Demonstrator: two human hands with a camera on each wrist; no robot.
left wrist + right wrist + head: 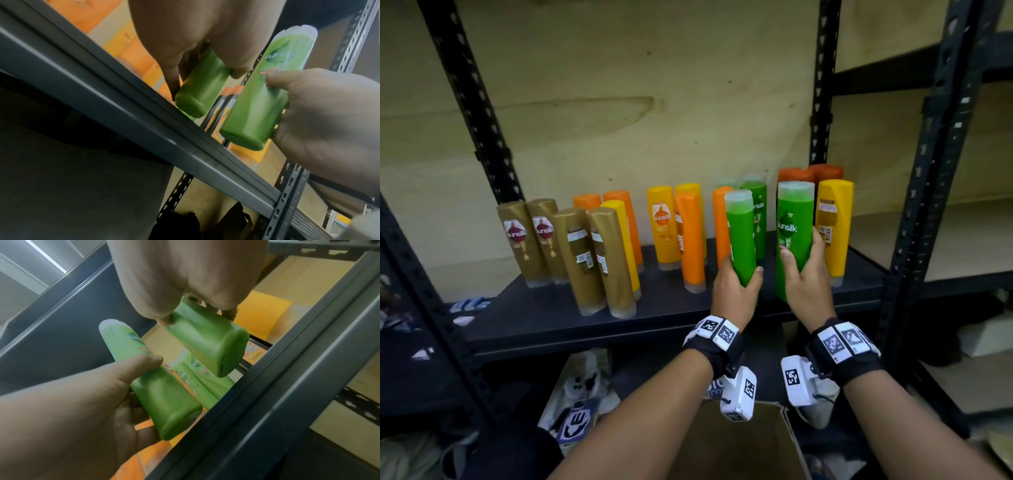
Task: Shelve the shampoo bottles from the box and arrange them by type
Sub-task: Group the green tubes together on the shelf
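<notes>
My left hand (736, 291) grips a green shampoo bottle (739, 240) low on its body, cap up. My right hand (808, 284) grips a second green bottle (794, 236) the same way, label facing me. Both bottles hang upright side by side just over the front edge of the black shelf (551, 318). The left wrist view shows the left hand's bottle (201, 91) and the right hand's bottle (257, 105) with their bases off the shelf rail. In the right wrist view the right hand's bottle (207, 340) is above the left hand's bottle (160, 394). More green bottles (756, 212) stand behind.
Gold bottles (571, 250) stand at the shelf's left, orange and yellow ones (674, 233) in the middle, a yellow bottle (834, 226) and dark orange ones (811, 173) at the right. An open cardboard box (739, 445) sits below my arms. A shelf upright (914, 205) rises at right.
</notes>
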